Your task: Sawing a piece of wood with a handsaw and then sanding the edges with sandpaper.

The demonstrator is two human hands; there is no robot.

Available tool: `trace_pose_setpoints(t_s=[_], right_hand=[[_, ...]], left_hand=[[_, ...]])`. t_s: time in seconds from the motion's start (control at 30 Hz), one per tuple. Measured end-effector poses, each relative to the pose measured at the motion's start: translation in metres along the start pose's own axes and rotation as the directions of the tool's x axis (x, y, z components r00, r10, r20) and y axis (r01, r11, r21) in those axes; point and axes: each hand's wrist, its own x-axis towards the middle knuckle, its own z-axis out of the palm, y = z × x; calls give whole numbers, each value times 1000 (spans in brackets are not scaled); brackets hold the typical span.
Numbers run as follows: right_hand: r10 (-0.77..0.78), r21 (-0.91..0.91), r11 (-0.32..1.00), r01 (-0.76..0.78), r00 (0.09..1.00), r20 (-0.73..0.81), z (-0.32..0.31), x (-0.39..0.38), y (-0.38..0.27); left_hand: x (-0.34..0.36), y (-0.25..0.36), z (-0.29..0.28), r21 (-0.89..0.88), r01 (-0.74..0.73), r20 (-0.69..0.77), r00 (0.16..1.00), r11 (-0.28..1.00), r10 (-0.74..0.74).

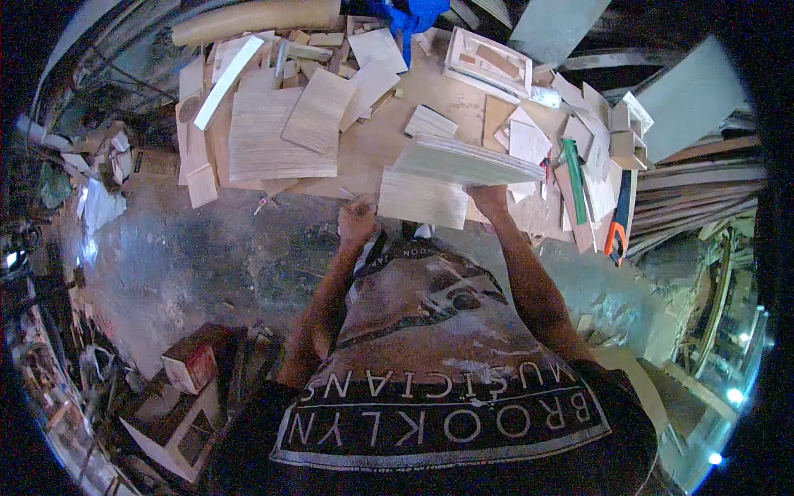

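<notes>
A long plywood panel point(463, 161) is tilted up on the workbench in front of me, its striped face toward me. Beneath its lower edge lies a pale rectangular board point(422, 198) that reaches past the bench's front edge. My right hand point(490, 201) grips the panel near its right lower edge, with the fingertips partly hidden by it. My left hand point(357, 220) is closed at the bench edge, just left of the pale board. A thin light sliver shows by its fingers, and I cannot make out what they hold.
Stacked plywood sheets point(281, 136) lie left on the bench. A pale wooden frame point(488, 66) stands at the back. To the right are a green strip point(574, 182) and a handsaw with an orange handle point(614, 238). A cardboard box point(169, 434) sits on the floor behind left.
</notes>
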Motion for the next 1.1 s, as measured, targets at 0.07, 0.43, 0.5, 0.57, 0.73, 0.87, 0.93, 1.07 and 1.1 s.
trace_pose_setpoints(t_s=[0.07, 0.43, 0.5, 0.57, 0.73, 0.87, 0.93, 1.07, 1.1], right_hand=[[60, 144, 988, -59, 998, -3, 2, -6, 12], [-83, -187, 979, 79, 996, -14, -14, -5, -18], [-84, -178, 980, 88, 996, 32, -17, -2, -10], [-94, -162, 981, 107, 992, 84, -19, 5, -9], [56, -59, 997, -46, 981, 188, -21, 15, 0], [77, 36, 995, -88, 966, 245, -26, 15, -1], [17, -4, 1000, -16, 965, 263, -27, 17, -7], [-102, -100, 986, 134, 955, 277, -45, 12, -19], [-150, -89, 981, 172, 966, 211, -52, 9, -15]], left_hand=[[-6, 46, 2, -127, 257, 53, 966, 958, -252], [-17, 10, 8, -359, 390, 162, 921, 848, -355], [-14, 3, 14, -282, 333, 158, 941, 900, -299], [-10, -19, 17, -488, 377, 137, 924, 788, -358], [-14, -27, 30, -447, 171, -4, 981, 878, -194], [-12, -25, 38, -728, 450, 179, 853, 517, -490], [-14, -27, 39, -838, 431, 245, 845, 333, -476], [-16, -20, 45, -912, 398, 295, 802, 96, -519], [-17, -12, 49, -915, 393, 292, 803, 92, -520]])
